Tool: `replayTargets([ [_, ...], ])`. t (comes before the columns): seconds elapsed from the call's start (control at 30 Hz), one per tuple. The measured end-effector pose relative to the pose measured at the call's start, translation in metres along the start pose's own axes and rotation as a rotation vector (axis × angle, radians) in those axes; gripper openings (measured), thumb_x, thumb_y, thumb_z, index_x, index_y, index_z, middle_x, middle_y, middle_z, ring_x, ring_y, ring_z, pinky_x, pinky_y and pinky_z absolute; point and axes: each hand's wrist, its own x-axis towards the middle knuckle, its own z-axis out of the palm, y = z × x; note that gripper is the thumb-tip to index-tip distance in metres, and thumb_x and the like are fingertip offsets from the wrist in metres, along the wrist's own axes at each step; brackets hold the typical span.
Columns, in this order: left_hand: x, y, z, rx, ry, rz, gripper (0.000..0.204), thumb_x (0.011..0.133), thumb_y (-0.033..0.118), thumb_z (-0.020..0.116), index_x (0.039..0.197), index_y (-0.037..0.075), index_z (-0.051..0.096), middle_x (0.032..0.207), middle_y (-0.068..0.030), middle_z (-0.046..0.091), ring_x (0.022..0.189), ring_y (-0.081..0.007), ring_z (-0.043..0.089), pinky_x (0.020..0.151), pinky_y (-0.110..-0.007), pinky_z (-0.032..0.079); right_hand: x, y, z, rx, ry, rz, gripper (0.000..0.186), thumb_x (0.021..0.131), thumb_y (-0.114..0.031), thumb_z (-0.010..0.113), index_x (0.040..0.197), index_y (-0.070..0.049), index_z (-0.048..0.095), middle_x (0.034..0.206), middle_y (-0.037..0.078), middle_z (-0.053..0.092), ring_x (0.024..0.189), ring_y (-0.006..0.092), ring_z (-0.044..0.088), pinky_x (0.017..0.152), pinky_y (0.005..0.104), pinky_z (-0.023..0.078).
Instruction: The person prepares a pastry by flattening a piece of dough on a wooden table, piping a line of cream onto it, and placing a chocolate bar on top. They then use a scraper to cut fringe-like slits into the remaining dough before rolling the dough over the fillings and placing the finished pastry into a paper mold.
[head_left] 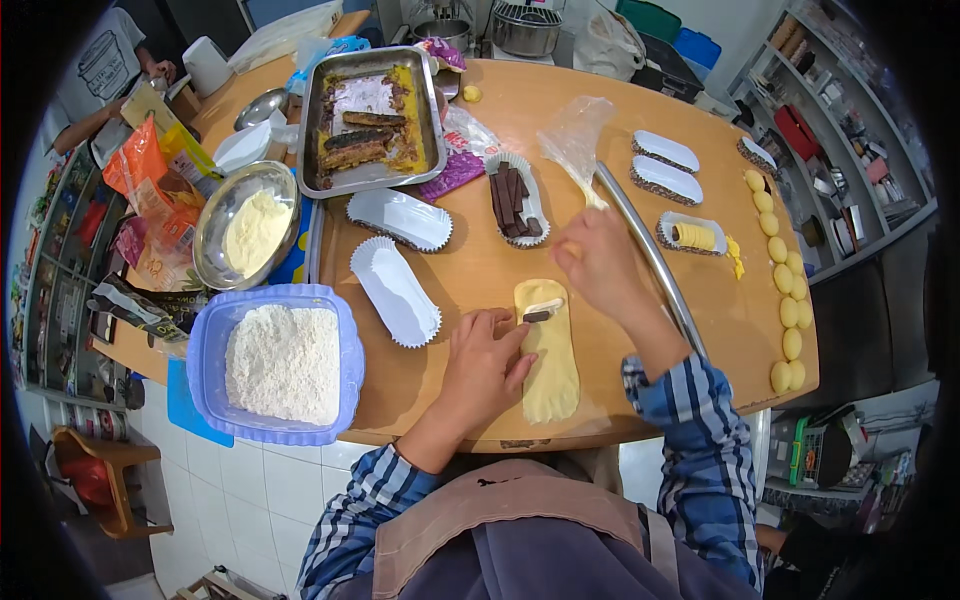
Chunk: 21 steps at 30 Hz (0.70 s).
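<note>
A flattened strip of pale yellow dough [550, 375] lies lengthwise in front of me on the wooden table. Near its far end sit a short dark chocolate stick [538, 317] and a streak of cream-coloured filling beside it. My left hand [483, 362] rests at the strip's left edge, fingers spread, with a fingertip close to the chocolate. Over the right side, my right hand [608, 258] is closed around the lower end of a transparent piping bag [577, 140]. A white paper liner holding several chocolate sticks [510, 200] stands beyond the dough.
A metal rolling pin [652, 262] lies right of my right hand. Dough balls [780, 250] line the right edge. Paper liners [397, 290], a flour tub [350, 360], a steel bowl [206, 245] and a baking tray [435, 130] stand leftward. Another person [105, 65] is at the far left.
</note>
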Motion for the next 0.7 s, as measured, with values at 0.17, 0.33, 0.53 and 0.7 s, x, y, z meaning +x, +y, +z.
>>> replayTargets([
  [0.17,0.001,-0.007,0.001,-0.045,0.074,0.024,0.029,0.076,0.015,0.075,0.102,0.004,0.068,0.115,-0.0182,0.057,0.107,-0.0358,0.050,0.090,-0.044,0.043,0.042,0.002,0.016,-0.221,-0.141,0.088,0.020,0.075,-0.021,0.074,0.093,-0.012,0.076,0.102,0.009,0.061,0.105,0.0312,0.053,0.091,0.0431,0.044],
  [0.33,0.000,-0.007,0.000,-0.057,0.103,0.019,0.026,0.076,0.014,0.075,0.099,0.004,0.068,0.114,-0.0177,0.058,0.105,-0.0356,0.051,0.089,-0.044,0.043,0.064,0.000,0.029,-0.306,-0.317,0.171,0.019,0.074,-0.021,0.075,0.091,-0.013,0.076,0.105,0.011,0.063,0.110,0.0326,0.054,0.092,0.0432,0.045],
  [0.53,0.000,-0.006,-0.002,-0.058,0.082,0.006,0.024,0.077,0.014,0.074,0.098,0.003,0.068,0.113,-0.0188,0.058,0.104,-0.0358,0.051,0.089,-0.045,0.043,0.064,0.003,0.033,-0.282,-0.260,0.178,0.012,0.077,-0.009,0.066,0.085,-0.007,0.074,0.103,0.013,0.065,0.106,0.0315,0.057,0.088,0.0455,0.047],
  [0.7,-0.002,-0.008,-0.001,-0.054,0.079,-0.004,0.025,0.076,0.013,0.074,0.098,0.000,0.068,0.113,-0.0202,0.057,0.107,-0.0366,0.050,0.091,-0.045,0.042,0.052,0.004,0.019,-0.213,-0.048,0.134,0.010,0.080,-0.007,0.064,0.083,-0.002,0.072,0.103,0.014,0.065,0.101,0.0337,0.058,0.089,0.0434,0.046],
])
